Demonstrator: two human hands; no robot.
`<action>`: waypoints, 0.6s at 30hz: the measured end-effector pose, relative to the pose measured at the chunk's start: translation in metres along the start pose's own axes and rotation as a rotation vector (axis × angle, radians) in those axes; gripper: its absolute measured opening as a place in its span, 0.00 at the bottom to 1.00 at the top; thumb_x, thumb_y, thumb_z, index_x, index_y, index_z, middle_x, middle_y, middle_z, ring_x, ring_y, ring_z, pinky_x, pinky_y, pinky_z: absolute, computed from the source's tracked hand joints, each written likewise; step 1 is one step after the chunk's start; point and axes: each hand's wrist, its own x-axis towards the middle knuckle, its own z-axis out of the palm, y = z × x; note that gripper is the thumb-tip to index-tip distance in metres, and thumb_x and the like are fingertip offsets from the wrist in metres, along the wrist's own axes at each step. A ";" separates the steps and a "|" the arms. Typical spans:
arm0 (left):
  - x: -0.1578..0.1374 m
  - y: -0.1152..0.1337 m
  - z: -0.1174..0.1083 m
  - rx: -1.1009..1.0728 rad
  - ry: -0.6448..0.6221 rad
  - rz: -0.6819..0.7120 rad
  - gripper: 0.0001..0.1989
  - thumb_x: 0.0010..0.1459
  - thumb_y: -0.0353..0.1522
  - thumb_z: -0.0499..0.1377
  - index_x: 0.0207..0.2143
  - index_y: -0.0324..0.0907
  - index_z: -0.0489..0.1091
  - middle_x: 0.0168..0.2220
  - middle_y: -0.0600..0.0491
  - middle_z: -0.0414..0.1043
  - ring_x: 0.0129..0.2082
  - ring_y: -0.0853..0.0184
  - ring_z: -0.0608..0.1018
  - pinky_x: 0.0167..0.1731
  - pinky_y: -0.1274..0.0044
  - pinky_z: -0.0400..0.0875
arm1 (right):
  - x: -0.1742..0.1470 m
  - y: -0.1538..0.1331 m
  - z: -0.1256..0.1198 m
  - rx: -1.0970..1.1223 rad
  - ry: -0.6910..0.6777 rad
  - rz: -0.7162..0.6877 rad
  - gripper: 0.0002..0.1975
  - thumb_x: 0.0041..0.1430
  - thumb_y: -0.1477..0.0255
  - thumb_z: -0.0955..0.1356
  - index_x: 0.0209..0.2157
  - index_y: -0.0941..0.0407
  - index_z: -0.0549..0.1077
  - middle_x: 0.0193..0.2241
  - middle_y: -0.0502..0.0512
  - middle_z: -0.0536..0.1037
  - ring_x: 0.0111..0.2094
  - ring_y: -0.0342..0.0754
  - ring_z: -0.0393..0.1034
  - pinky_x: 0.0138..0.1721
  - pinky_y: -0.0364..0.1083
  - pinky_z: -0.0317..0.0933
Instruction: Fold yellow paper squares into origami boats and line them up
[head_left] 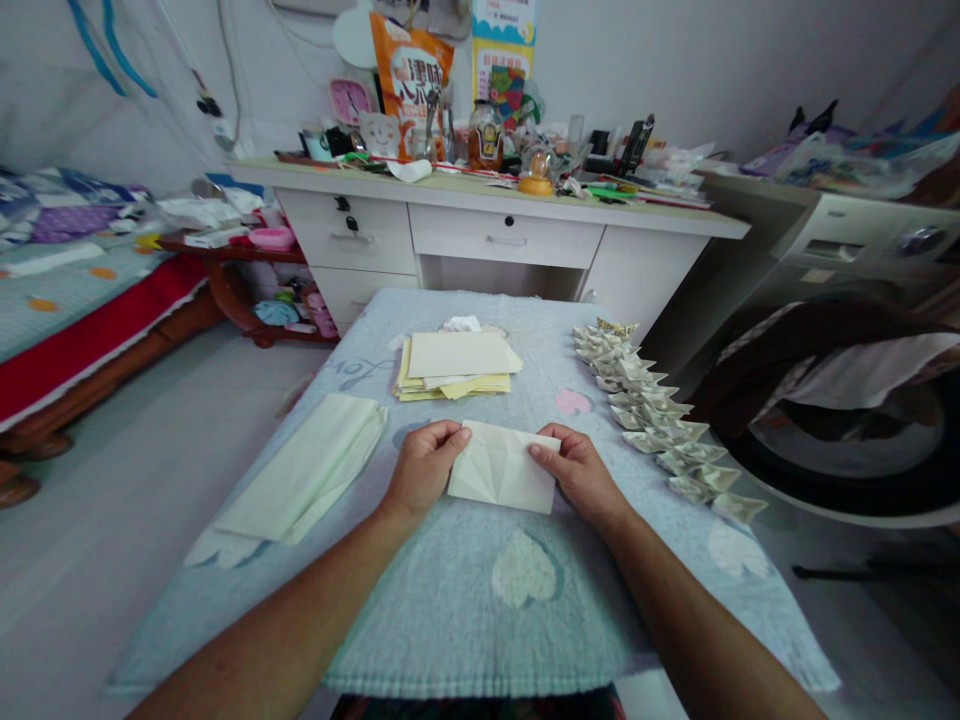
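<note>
Head view: your left fingers (457, 441) and right fingers (548, 459) pinch creased paper (499, 472) at opposite ends, likely holding it flat.

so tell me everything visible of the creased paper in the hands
The pale cream rectangular sheet of creased paper looks thin, fold lines crossing its face. It is held wider than tall over the blue patterned cloth. The bare left hand pinches its upper left corner; the bare right hand grips near the upper right. Contact with the cloth is unclear.
</note>
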 end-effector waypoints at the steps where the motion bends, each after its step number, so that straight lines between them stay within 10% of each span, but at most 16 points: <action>1: 0.000 0.000 0.000 -0.004 0.000 -0.006 0.14 0.53 0.41 0.61 0.27 0.38 0.73 0.24 0.55 0.71 0.24 0.71 0.70 0.24 0.81 0.61 | 0.000 0.000 0.000 -0.001 -0.001 0.000 0.18 0.49 0.58 0.73 0.26 0.57 0.66 0.20 0.45 0.67 0.20 0.38 0.57 0.21 0.39 0.49; 18: -0.001 0.002 0.000 0.027 0.013 -0.012 0.16 0.53 0.43 0.60 0.27 0.38 0.72 0.24 0.55 0.71 0.24 0.70 0.70 0.24 0.80 0.61 | -0.001 -0.002 0.002 -0.025 -0.001 0.004 0.19 0.48 0.57 0.73 0.26 0.57 0.66 0.19 0.45 0.66 0.19 0.38 0.57 0.20 0.39 0.49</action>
